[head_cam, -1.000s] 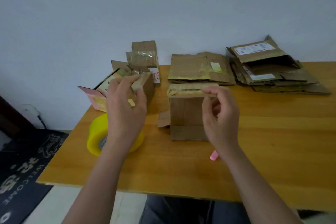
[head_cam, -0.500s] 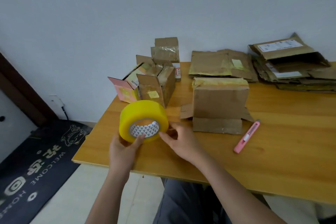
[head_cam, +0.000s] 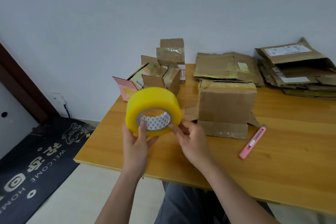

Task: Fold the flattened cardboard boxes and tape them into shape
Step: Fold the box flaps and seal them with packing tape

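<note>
Left hand [head_cam: 135, 142]: gripping the tape roll [head_cam: 153, 110] from below, thumb hooked into its core, lifting it above the table [head_cam: 272, 172] edge.
Right hand [head_cam: 190, 139]: fingertips pinching at the roll's right rim, probably feeling for the loose end.
Tape: looking light and stiff; the film is likely slick, so holding through the core suits it.
Knife [head_cam: 252, 142]: lying right of the hands.
Box [head_cam: 226, 106]: standing folded just behind, light, dentable.
Flat boxes [head_cam: 298, 76]: stacked at the far wall.

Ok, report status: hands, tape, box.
Left hand grips yellow tape roll, lifted. Right hand picks at roll's edge. Folded brown cardboard box stands untouched. Nothing between.
</note>
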A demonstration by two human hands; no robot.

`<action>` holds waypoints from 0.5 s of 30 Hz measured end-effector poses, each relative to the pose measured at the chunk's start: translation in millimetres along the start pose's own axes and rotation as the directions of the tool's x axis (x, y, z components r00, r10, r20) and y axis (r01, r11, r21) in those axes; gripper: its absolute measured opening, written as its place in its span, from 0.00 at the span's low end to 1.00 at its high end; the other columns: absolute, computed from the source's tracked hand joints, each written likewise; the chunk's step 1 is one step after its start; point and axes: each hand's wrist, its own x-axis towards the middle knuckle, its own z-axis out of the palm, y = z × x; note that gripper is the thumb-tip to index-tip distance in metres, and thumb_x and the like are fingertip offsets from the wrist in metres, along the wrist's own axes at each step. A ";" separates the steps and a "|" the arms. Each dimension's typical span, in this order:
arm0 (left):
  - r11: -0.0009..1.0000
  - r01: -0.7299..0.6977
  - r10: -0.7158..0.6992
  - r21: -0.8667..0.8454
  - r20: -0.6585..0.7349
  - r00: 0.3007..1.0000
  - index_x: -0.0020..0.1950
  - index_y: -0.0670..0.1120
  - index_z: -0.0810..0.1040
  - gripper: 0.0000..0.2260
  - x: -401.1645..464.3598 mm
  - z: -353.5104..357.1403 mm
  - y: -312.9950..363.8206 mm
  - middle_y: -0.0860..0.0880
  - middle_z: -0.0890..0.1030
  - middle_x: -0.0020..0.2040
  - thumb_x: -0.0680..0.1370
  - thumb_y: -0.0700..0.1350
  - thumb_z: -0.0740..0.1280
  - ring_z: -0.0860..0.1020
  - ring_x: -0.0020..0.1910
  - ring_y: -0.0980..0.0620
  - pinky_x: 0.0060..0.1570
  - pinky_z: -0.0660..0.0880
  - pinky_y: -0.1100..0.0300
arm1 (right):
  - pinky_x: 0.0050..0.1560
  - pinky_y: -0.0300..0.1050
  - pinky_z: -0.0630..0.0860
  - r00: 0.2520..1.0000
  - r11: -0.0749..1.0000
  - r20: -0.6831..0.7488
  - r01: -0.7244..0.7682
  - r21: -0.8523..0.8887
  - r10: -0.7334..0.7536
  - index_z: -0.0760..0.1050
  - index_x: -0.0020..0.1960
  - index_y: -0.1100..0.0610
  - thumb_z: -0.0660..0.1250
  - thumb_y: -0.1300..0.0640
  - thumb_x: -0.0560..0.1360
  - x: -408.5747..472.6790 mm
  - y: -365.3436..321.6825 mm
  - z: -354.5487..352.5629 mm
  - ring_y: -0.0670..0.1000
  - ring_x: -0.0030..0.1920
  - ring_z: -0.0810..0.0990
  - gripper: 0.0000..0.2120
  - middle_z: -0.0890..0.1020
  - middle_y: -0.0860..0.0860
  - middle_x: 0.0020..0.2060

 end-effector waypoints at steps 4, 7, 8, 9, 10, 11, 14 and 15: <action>0.989 -0.117 0.118 -0.090 0.006 0.993 0.73 0.49 0.66 0.22 18.9 22.9 39.6 0.47 0.76 0.67 0.80 0.52 0.62 0.79 0.62 0.45 0.49 0.81 0.48 | 0.47 0.32 0.77 0.986 0.986 -0.092 0.149 0.081 -0.142 0.80 0.61 0.60 0.69 0.53 0.76 26.2 -42.5 -13.7 0.40 0.48 0.83 0.16 0.85 0.43 0.48; 0.981 -0.081 0.092 -0.176 0.052 0.994 0.74 0.49 0.66 0.19 30.8 37.8 64.6 0.46 0.78 0.66 0.83 0.49 0.59 0.80 0.60 0.44 0.48 0.81 0.51 | 0.50 0.32 0.77 0.984 0.981 -0.104 0.158 0.117 -0.146 0.76 0.66 0.58 0.67 0.52 0.78 38.3 -60.6 -29.0 0.40 0.53 0.82 0.18 0.84 0.45 0.53; 0.976 -0.063 0.080 -0.207 0.077 0.994 0.75 0.49 0.64 0.19 32.7 41.8 70.0 0.46 0.78 0.66 0.83 0.49 0.58 0.81 0.60 0.43 0.47 0.81 0.51 | 0.52 0.33 0.76 0.983 0.982 -0.120 0.152 0.108 -0.139 0.75 0.67 0.57 0.66 0.51 0.79 38.7 -62.4 -35.0 0.39 0.55 0.81 0.19 0.83 0.44 0.55; 0.970 -0.048 0.071 -0.238 0.092 0.993 0.77 0.50 0.61 0.21 34.1 45.7 74.0 0.45 0.77 0.67 0.83 0.49 0.58 0.81 0.59 0.42 0.47 0.81 0.51 | 0.55 0.35 0.77 0.982 0.987 -0.141 0.136 0.091 -0.123 0.74 0.68 0.55 0.65 0.47 0.79 38.8 -62.1 -41.0 0.39 0.56 0.80 0.20 0.82 0.44 0.57; 0.964 -0.036 0.066 -0.265 0.104 0.992 0.77 0.51 0.60 0.22 34.6 49.8 76.8 0.45 0.77 0.67 0.83 0.48 0.59 0.81 0.59 0.41 0.46 0.81 0.51 | 0.58 0.39 0.77 0.983 0.992 -0.156 0.107 0.073 -0.095 0.74 0.68 0.53 0.63 0.43 0.78 38.1 -62.7 -47.0 0.40 0.58 0.80 0.23 0.82 0.44 0.58; 0.958 -0.024 0.058 -0.285 0.113 0.992 0.77 0.51 0.60 0.22 34.1 54.7 79.1 0.45 0.78 0.66 0.83 0.48 0.59 0.81 0.59 0.41 0.46 0.82 0.51 | 0.59 0.44 0.78 0.985 0.996 -0.162 0.066 0.055 -0.056 0.74 0.67 0.52 0.62 0.39 0.76 37.5 -62.8 -53.2 0.42 0.57 0.80 0.25 0.82 0.45 0.58; 0.950 0.027 0.026 -0.312 0.163 0.986 0.69 0.51 0.69 0.14 30.0 75.3 81.8 0.45 0.80 0.64 0.84 0.47 0.58 0.81 0.59 0.42 0.47 0.82 0.51 | 0.52 0.51 0.82 0.989 0.997 -0.130 -0.057 0.048 0.063 0.80 0.56 0.53 0.60 0.36 0.74 35.9 -69.8 -71.9 0.47 0.47 0.85 0.24 0.85 0.49 0.47; 0.950 0.040 0.018 -0.310 0.183 0.983 0.68 0.50 0.70 0.13 28.6 83.8 82.4 0.46 0.80 0.63 0.84 0.47 0.58 0.81 0.59 0.43 0.48 0.82 0.50 | 0.49 0.51 0.83 0.988 0.994 -0.124 -0.086 0.062 0.093 0.81 0.50 0.55 0.60 0.36 0.75 36.1 -73.9 -77.9 0.49 0.43 0.85 0.23 0.86 0.51 0.43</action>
